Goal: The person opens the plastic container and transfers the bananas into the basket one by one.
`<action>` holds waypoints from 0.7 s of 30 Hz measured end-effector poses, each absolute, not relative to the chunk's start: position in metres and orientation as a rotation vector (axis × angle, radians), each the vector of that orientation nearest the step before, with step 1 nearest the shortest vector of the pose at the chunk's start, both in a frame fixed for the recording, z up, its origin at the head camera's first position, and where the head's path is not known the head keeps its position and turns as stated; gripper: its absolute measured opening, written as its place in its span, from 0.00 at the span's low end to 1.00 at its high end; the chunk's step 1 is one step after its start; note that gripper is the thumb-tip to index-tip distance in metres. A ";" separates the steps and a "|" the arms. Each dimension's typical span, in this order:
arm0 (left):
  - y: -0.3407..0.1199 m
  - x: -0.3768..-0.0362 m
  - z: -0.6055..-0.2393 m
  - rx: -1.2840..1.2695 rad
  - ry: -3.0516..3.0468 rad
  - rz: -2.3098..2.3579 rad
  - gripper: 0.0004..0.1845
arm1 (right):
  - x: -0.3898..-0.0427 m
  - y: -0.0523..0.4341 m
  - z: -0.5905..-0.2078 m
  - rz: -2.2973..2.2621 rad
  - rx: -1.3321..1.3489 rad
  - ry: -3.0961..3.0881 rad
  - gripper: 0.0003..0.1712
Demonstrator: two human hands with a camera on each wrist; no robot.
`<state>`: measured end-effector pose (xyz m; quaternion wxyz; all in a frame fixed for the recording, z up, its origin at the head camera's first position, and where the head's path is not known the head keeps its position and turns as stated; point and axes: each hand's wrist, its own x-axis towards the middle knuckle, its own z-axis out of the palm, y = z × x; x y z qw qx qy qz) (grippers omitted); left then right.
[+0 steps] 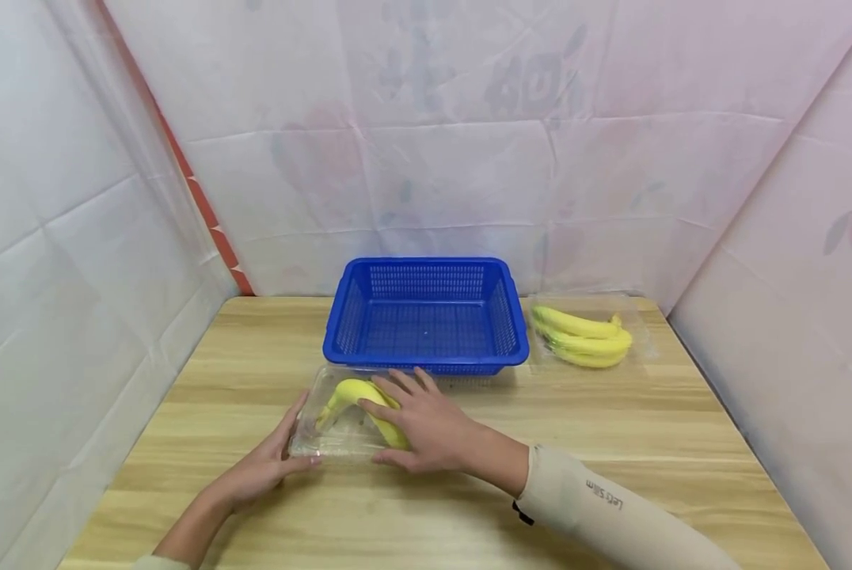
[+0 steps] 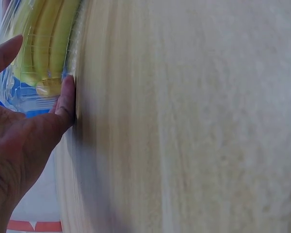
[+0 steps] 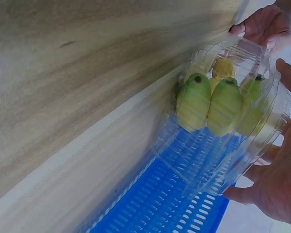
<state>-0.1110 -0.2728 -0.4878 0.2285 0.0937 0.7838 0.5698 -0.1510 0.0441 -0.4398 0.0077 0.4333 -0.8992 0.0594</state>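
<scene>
A clear plastic box of yellow bananas (image 1: 335, 437) lies on the wooden table (image 1: 611, 427), just in front of the blue basket (image 1: 351, 317). My left hand (image 1: 301, 431) holds the box's left end, thumb on the front edge and fingers up its side. My right hand (image 1: 390, 419) lies over the top of the box, fingers spread across the lid and thumb at the front. The left wrist view shows the left thumb (image 2: 65, 102) pressed against the box (image 2: 39, 48). In the right wrist view the banana ends show through the box (image 3: 223, 116), with my right hand (image 3: 276, 184) round it.
A second clear box of bananas (image 1: 586, 336) lies to the right of the basket, near the back right corner. The basket holds nothing that I can see. Pale cloth walls close in the table on the left, back and right.
</scene>
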 end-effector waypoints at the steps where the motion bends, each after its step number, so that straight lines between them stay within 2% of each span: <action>1: -0.273 -0.110 -0.488 0.258 2.152 1.572 0.62 | -0.151 0.044 -0.440 0.187 1.356 -2.814 0.46; 12: -0.273 -0.110 -0.490 0.275 2.117 1.576 0.61 | -0.150 0.034 -0.442 0.039 1.293 -2.823 0.49; 21: -0.276 -0.111 -0.490 0.258 2.107 1.567 0.60 | -0.146 0.025 -0.444 0.022 1.237 -2.761 0.44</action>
